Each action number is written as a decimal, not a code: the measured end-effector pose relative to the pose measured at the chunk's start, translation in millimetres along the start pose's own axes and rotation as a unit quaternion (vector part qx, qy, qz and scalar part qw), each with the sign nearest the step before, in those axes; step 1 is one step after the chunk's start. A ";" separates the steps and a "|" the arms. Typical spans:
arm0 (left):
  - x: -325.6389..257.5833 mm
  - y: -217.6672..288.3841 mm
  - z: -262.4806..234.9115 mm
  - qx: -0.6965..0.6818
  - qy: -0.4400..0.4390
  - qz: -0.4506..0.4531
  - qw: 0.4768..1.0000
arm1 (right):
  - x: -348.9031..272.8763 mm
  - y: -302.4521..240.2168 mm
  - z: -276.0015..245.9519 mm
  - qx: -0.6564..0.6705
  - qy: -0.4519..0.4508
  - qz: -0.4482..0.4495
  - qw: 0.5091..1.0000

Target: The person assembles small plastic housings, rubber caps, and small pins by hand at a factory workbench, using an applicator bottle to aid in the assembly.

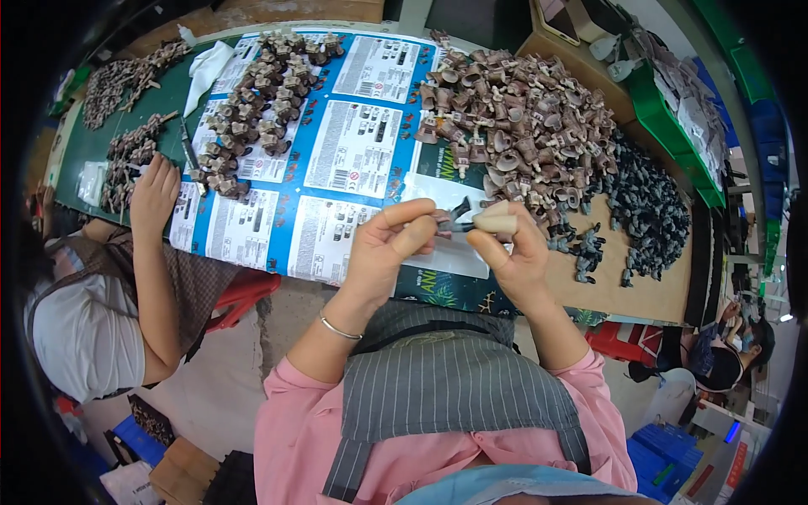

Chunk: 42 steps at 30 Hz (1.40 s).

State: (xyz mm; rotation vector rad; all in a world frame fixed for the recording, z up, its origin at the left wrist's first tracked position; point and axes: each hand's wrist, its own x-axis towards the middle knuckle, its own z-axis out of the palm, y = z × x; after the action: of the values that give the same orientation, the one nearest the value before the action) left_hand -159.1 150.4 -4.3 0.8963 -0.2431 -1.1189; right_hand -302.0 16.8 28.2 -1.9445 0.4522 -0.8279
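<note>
Over the near edge of the table, both of my hands meet at a small dark grey toy figure part (459,224), apparently a pair of legs. My left hand (383,248) pinches one end of it, where something brownish shows at the fingertips. At the other end, my right hand (515,252) grips the dark part between thumb and fingers; pale finger cots cover some fingertips. Beyond my hands spreads a large heap of brownish toy bodies (522,118). To its right lies a pile of dark grey leg parts (648,210).
Printed card sheets (353,147) cover the table. Assembled-looking figures (261,105) stand in rows on them. At the left, a co-worker's hand (156,189) rests near small brown parts (135,143) on a green mat. A green bin (673,126) borders the right side; a white cloth (206,71) lies far left.
</note>
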 end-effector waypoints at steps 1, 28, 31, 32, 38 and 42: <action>-1.2 -2.4 0.0 -0.017 -0.002 -0.013 1.000 | 3.6 -1.1 5.3 -0.026 -0.021 -0.060 0.998; -18.3 21.9 -67.9 0.559 0.065 0.360 0.744 | 54.2 -16.0 102.6 -0.175 -0.203 -0.282 0.921; -18.2 27.9 -63.4 0.563 0.076 0.308 0.763 | 62.5 -15.2 103.5 -0.173 -0.205 -0.282 0.921; -18.9 25.4 -64.2 0.565 0.081 0.302 0.763 | 59.9 -14.1 103.7 -0.167 -0.209 -0.280 0.922; -22.0 27.6 -58.9 0.590 0.092 0.288 0.749 | 61.6 -11.0 102.3 -0.173 -0.201 -0.304 0.915; -17.7 15.7 -63.0 0.566 0.118 0.344 0.740 | 60.2 -14.0 103.5 -0.173 -0.222 -0.280 0.918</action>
State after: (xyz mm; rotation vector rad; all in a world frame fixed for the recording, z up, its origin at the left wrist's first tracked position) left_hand -119.7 199.2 -28.7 1.8020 -1.0221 -0.0244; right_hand -186.5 51.2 28.3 -2.5618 -0.2716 -0.6399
